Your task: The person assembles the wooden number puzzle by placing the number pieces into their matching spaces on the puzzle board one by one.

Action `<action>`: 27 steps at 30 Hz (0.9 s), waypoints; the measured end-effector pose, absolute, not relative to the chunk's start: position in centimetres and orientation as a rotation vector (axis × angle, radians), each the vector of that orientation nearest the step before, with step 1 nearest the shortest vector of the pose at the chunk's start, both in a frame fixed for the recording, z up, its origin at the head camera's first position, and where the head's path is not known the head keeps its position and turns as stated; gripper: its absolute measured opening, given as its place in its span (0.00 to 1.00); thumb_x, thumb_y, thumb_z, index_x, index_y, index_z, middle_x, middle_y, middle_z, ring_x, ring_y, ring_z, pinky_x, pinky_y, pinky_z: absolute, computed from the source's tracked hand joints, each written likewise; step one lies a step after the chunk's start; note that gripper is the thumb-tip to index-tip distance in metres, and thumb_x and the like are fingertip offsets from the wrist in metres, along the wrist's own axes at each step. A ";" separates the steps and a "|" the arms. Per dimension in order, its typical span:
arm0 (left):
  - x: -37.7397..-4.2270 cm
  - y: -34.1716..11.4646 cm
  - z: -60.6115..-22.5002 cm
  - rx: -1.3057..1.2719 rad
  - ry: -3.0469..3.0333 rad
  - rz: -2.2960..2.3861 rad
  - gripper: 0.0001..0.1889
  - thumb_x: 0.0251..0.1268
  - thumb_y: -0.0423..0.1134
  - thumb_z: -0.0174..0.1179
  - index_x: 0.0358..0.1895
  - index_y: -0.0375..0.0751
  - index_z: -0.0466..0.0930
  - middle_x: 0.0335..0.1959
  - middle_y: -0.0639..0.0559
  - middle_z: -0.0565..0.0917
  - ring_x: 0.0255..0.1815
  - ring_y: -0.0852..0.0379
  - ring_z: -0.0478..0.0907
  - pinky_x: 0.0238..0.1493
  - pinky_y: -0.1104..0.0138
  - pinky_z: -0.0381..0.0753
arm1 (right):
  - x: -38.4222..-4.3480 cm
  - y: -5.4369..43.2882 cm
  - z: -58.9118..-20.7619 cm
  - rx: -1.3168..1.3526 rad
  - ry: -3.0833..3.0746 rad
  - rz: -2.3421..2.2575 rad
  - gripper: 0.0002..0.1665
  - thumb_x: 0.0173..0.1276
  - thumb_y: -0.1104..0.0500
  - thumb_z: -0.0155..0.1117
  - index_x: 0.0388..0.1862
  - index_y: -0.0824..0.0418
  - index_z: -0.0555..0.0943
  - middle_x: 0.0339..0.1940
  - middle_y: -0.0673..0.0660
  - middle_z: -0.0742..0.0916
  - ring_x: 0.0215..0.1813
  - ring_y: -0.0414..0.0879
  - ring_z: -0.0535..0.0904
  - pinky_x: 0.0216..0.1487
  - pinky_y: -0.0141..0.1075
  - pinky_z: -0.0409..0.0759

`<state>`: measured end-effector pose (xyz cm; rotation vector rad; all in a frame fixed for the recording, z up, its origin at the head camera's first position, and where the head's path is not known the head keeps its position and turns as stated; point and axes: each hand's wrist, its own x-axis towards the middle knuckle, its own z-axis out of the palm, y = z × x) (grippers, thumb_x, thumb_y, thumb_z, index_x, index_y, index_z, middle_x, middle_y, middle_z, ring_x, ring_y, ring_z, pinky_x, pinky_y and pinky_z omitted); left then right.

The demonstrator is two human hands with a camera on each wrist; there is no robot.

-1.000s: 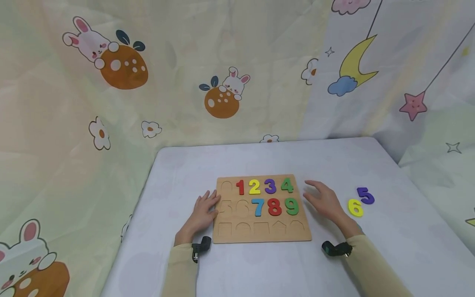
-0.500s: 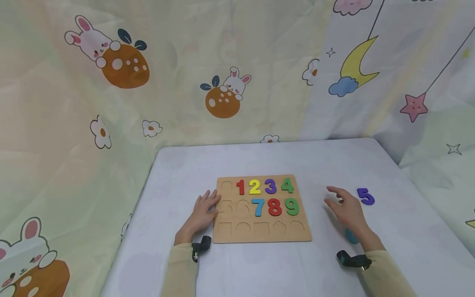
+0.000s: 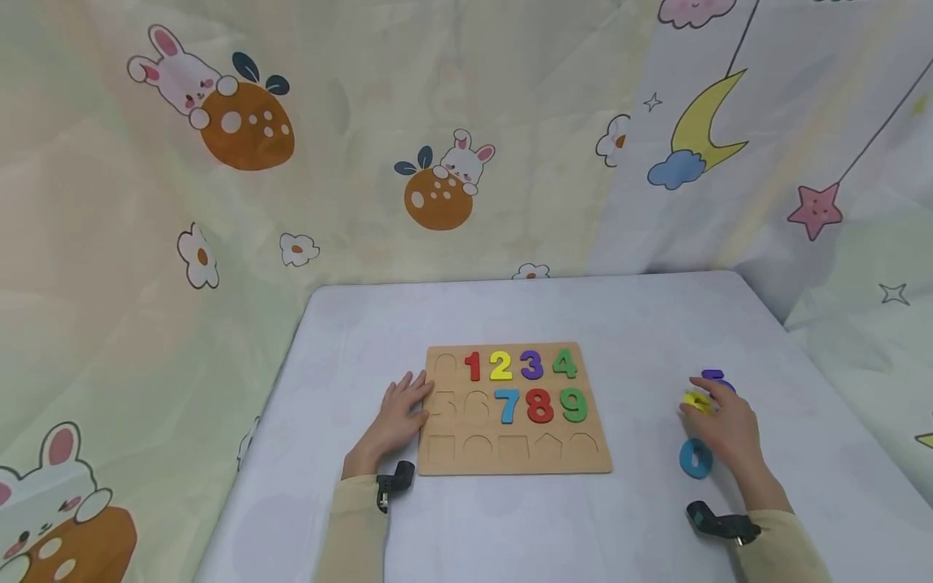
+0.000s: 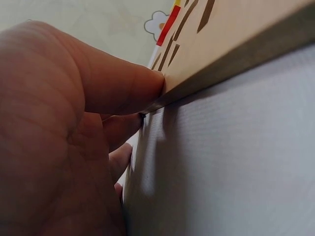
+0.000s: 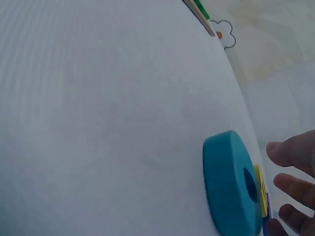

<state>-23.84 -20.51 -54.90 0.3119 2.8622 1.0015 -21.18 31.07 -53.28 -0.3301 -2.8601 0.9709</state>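
Note:
My left hand [image 3: 397, 417] rests at the left edge of a wooden number board [image 3: 455, 463], thumb and straight fingertips touching its rim; the left wrist view shows the thumb [image 4: 123, 83] against the board's edge. Over a yellow number 6 [image 3: 697, 401], my right hand [image 3: 729, 425] hovers with thumb and fingers spread around it, partly covering it. Behind those fingers lies a purple number 5 [image 3: 714, 375], also partly hidden. A blue number 0 [image 3: 696, 459] lies just in front of the right hand and looms large in the right wrist view.
Coloured numbers sit on the board, among them a red 1 [image 3: 473, 367], a blue 7 [image 3: 506, 406] and a green 9 [image 3: 573, 406]. Bare outlined recesses show at its left and along the front row. The white-covered table [image 3: 525, 526] meets a printed curtain [image 3: 350, 162] behind.
My right hand has moved right, from beside the board to over the yellow 6, uncovering the blue 0. The left hand and board have stayed in place.

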 end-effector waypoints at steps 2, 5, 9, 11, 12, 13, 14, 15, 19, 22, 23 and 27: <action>-24.0 -20.5 -54.8 0.316 2.864 1.001 0.28 0.67 0.34 0.55 0.71 0.39 0.67 0.78 0.49 0.56 0.80 0.47 0.41 0.79 0.52 0.31 | -21.0 31.6 -53.4 -0.329 -2.894 0.967 0.35 0.69 0.53 0.60 0.71 0.66 0.65 0.68 0.78 0.66 0.65 0.78 0.60 0.59 0.73 0.63; -24.3 -20.5 -54.6 0.326 2.872 0.994 0.28 0.67 0.35 0.55 0.71 0.40 0.67 0.78 0.49 0.56 0.80 0.47 0.41 0.79 0.52 0.31 | -20.7 32.1 -53.5 -0.290 -2.945 0.954 0.37 0.68 0.54 0.61 0.73 0.66 0.63 0.66 0.80 0.67 0.61 0.77 0.64 0.55 0.71 0.68; -24.3 -20.5 -54.6 0.339 2.880 0.982 0.28 0.66 0.34 0.56 0.71 0.39 0.67 0.78 0.48 0.57 0.80 0.46 0.42 0.78 0.50 0.32 | -20.4 32.4 -53.8 -0.233 -2.977 0.959 0.41 0.65 0.57 0.65 0.73 0.66 0.62 0.63 0.78 0.69 0.57 0.74 0.68 0.53 0.67 0.73; -24.2 -20.5 -54.6 0.344 2.879 0.987 0.29 0.66 0.34 0.56 0.71 0.38 0.67 0.78 0.47 0.57 0.80 0.45 0.42 0.78 0.50 0.33 | -20.4 32.6 -53.9 -0.216 -2.978 0.959 0.41 0.64 0.60 0.66 0.73 0.67 0.61 0.62 0.78 0.70 0.56 0.73 0.69 0.53 0.67 0.73; -24.2 -20.5 -54.6 0.346 2.879 0.993 0.28 0.66 0.34 0.56 0.71 0.38 0.67 0.77 0.46 0.57 0.80 0.45 0.42 0.78 0.49 0.33 | -20.4 32.7 -54.0 -0.210 -2.977 0.962 0.41 0.64 0.61 0.66 0.73 0.68 0.61 0.61 0.78 0.71 0.56 0.72 0.69 0.53 0.66 0.73; -24.2 -20.5 -54.6 0.344 2.877 0.997 0.28 0.66 0.34 0.56 0.71 0.38 0.67 0.77 0.46 0.57 0.80 0.45 0.42 0.78 0.49 0.33 | -20.4 32.8 -54.1 -0.206 -2.977 0.962 0.41 0.64 0.61 0.66 0.73 0.68 0.60 0.60 0.78 0.71 0.55 0.72 0.69 0.53 0.66 0.74; -24.1 -20.5 -54.6 0.341 2.874 1.002 0.28 0.66 0.34 0.56 0.71 0.38 0.67 0.77 0.46 0.57 0.80 0.45 0.42 0.78 0.49 0.33 | -20.4 32.9 -54.1 -0.204 -2.976 0.960 0.41 0.64 0.62 0.66 0.73 0.68 0.61 0.59 0.78 0.72 0.55 0.71 0.70 0.52 0.65 0.74; -24.1 -20.5 -54.6 0.338 2.870 1.007 0.28 0.66 0.35 0.56 0.71 0.38 0.67 0.77 0.46 0.57 0.80 0.45 0.42 0.78 0.49 0.32 | -20.4 33.0 -54.2 -0.203 -2.975 0.956 0.41 0.64 0.62 0.66 0.73 0.68 0.61 0.57 0.77 0.73 0.54 0.71 0.70 0.52 0.64 0.75; -24.0 -20.5 -54.7 0.328 2.870 0.995 0.28 0.67 0.35 0.56 0.71 0.38 0.67 0.77 0.46 0.57 0.80 0.45 0.42 0.78 0.49 0.33 | -20.4 33.1 -54.6 -0.183 -2.966 0.941 0.40 0.63 0.62 0.66 0.72 0.69 0.63 0.53 0.76 0.76 0.50 0.67 0.72 0.48 0.59 0.79; -23.9 -20.4 -54.7 0.313 2.868 0.982 0.28 0.67 0.34 0.56 0.71 0.39 0.67 0.77 0.47 0.57 0.80 0.46 0.42 0.78 0.49 0.33 | -20.3 33.0 -54.6 -0.168 -2.952 0.943 0.41 0.63 0.61 0.67 0.71 0.70 0.63 0.55 0.76 0.75 0.50 0.67 0.72 0.47 0.58 0.79; -23.9 -20.4 -54.7 0.314 2.869 0.985 0.28 0.66 0.34 0.56 0.71 0.38 0.67 0.77 0.46 0.57 0.80 0.45 0.42 0.78 0.49 0.33 | -20.3 32.9 -54.6 -0.163 -2.948 0.946 0.41 0.63 0.60 0.68 0.72 0.70 0.62 0.56 0.76 0.75 0.50 0.68 0.72 0.47 0.59 0.79; -23.7 -20.4 -54.7 0.292 2.851 0.988 0.29 0.67 0.34 0.56 0.71 0.39 0.66 0.78 0.48 0.57 0.80 0.46 0.42 0.79 0.51 0.32 | -20.1 32.3 -54.2 -0.146 -2.930 0.964 0.42 0.65 0.55 0.68 0.72 0.69 0.62 0.61 0.76 0.72 0.54 0.70 0.71 0.49 0.63 0.77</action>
